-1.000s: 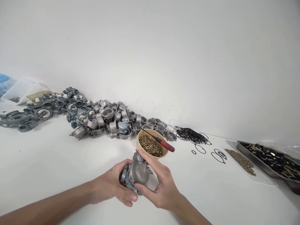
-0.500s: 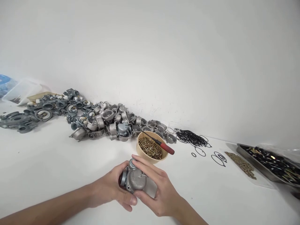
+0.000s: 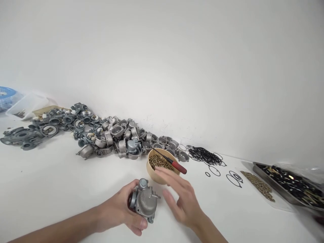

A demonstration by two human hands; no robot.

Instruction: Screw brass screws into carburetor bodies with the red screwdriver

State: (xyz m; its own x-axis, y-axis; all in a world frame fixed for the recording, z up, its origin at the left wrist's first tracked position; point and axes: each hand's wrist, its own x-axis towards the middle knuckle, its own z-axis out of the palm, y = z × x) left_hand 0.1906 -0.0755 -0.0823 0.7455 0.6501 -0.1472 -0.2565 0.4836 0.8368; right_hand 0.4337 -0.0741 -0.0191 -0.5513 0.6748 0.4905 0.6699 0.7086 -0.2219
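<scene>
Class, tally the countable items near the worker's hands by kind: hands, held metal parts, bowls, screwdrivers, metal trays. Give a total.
Hands: 2, left hand and right hand
Held metal part: 1
Bowl of screws: 1
Screwdriver: 1
Metal tray: 1
Total: 6

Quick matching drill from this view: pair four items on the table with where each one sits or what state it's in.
Things:
1. carburetor
2. red-handled screwdriver
3. black O-rings
4. metal tray

Places or states:
A. lying across the rim of the tan bowl of brass screws
B. far right edge of the table
C. gripped in the left hand
D. loose heap by the wall, right of the bowl

Pairs: 1-C, 2-A, 3-D, 4-B
</scene>
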